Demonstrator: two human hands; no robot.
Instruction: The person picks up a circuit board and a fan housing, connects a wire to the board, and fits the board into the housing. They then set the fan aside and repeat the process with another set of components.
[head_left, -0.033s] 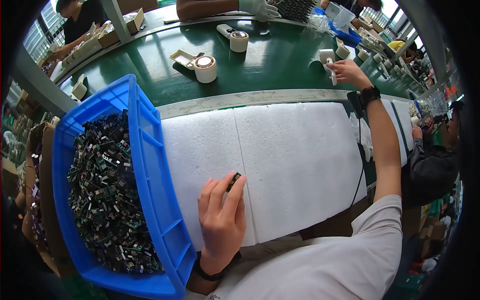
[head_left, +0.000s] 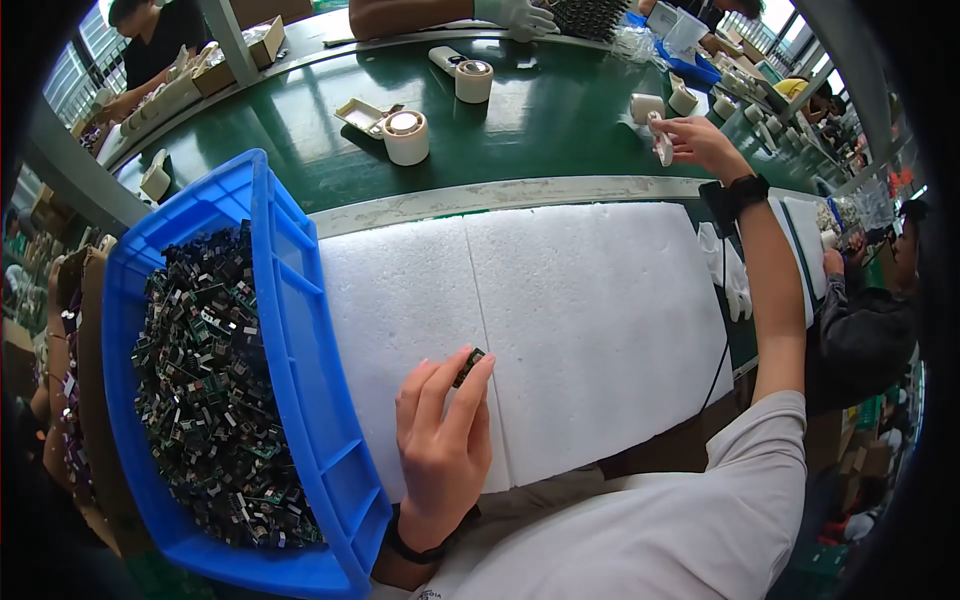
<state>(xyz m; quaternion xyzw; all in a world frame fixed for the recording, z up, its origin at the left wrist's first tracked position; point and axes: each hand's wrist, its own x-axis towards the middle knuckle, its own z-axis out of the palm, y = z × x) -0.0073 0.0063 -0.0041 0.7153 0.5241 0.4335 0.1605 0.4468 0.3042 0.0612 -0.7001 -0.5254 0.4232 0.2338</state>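
My left hand (head_left: pixel 440 450) rests on the white foam sheet (head_left: pixel 590 320) and pinches a small dark green component (head_left: pixel 468 366) at its fingertips, pressing it to the foam. To its left stands a tilted blue bin (head_left: pixel 290 300) heaped with several small dark circuit parts (head_left: pixel 200 380). My right hand (head_left: pixel 700 140), a black band on the wrist, reaches far out over the green conveyor belt (head_left: pixel 540 110) and grips a small white plastic part (head_left: pixel 662 145).
On the belt stand white cylindrical pieces (head_left: pixel 406 137) (head_left: pixel 473 80) and a small white tray (head_left: pixel 362 116). Another person's gloved hand (head_left: pixel 515 15) works at the far side. More people sit at the top left (head_left: pixel 150 30) and at the right (head_left: pixel 860 330).
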